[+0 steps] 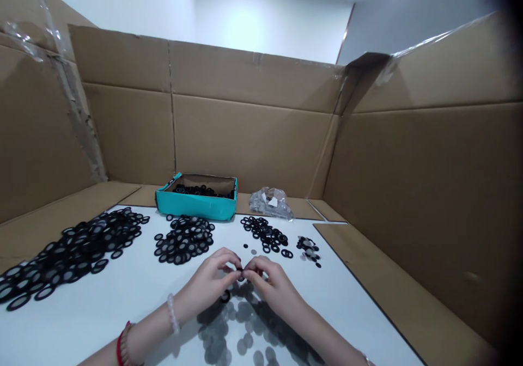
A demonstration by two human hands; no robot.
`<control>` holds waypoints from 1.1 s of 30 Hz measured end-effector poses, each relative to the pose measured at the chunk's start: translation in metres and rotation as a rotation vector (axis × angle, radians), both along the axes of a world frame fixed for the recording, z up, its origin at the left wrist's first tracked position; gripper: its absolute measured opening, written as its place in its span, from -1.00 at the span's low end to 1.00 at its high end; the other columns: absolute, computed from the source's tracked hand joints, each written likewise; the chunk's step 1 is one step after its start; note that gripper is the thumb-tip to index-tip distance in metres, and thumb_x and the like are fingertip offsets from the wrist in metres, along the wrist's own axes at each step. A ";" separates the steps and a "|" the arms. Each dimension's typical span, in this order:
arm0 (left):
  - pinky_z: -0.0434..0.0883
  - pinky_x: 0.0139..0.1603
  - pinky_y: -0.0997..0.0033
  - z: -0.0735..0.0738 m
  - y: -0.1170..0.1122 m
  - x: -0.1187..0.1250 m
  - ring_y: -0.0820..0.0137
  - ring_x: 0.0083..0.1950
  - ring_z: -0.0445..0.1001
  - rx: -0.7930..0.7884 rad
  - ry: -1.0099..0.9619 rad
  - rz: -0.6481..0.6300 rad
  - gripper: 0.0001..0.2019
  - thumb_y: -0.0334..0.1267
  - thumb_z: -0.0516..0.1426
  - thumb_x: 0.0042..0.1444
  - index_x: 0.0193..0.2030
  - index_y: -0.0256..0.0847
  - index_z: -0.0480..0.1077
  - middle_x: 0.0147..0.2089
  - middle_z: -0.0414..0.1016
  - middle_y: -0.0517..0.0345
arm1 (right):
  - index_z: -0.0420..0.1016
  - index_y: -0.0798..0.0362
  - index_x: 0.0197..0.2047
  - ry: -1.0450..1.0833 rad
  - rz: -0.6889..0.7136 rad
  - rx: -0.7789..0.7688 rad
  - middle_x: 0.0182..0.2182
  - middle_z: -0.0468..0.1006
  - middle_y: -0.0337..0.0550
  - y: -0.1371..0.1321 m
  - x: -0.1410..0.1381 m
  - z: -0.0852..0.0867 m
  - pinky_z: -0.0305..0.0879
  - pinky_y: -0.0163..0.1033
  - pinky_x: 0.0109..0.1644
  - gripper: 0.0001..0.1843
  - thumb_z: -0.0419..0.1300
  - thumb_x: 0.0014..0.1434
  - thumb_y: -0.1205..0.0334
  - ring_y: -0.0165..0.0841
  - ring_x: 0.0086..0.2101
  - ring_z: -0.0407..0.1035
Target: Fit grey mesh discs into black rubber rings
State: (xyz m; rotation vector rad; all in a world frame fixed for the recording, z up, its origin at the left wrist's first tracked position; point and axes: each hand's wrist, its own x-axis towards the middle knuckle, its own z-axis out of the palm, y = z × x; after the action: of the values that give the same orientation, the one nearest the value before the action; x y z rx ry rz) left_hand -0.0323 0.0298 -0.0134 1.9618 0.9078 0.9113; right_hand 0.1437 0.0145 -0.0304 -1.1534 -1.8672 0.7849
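Observation:
My left hand (212,281) and my right hand (269,281) meet fingertip to fingertip over the white table top (122,306), both pinching a small black ring (239,270) between them. Below the hands lie several round grey discs (229,328) and a loose black ring (225,296). Behind the hands are piles of black rings: a big one at the left (69,254), a middle one (183,239), and a smaller one (266,234). A little heap of small parts (309,249) lies at the right.
A teal box (196,202) holding black rings stands at the back of the table. A crumpled clear plastic bag (271,202) lies next to it. Tall cardboard walls (253,137) enclose the table on three sides.

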 end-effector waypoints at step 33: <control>0.14 0.09 0.14 -0.003 -0.005 -0.003 0.22 0.01 0.22 0.230 0.141 0.160 -0.85 -0.32 -0.02 0.13 -0.31 -0.13 0.37 -0.10 0.27 0.06 | 0.23 0.08 -0.52 0.018 -0.029 0.061 -0.52 0.28 -0.29 -0.010 -0.007 0.006 0.09 -0.35 -0.34 -0.78 0.08 0.15 0.28 -0.42 -0.44 0.20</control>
State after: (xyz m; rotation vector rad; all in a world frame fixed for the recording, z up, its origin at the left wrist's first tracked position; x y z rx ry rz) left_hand -0.0350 0.0247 -0.0169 2.1959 1.0941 1.0154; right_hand 0.1366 0.0042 -0.0243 -1.1286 -1.8429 0.7150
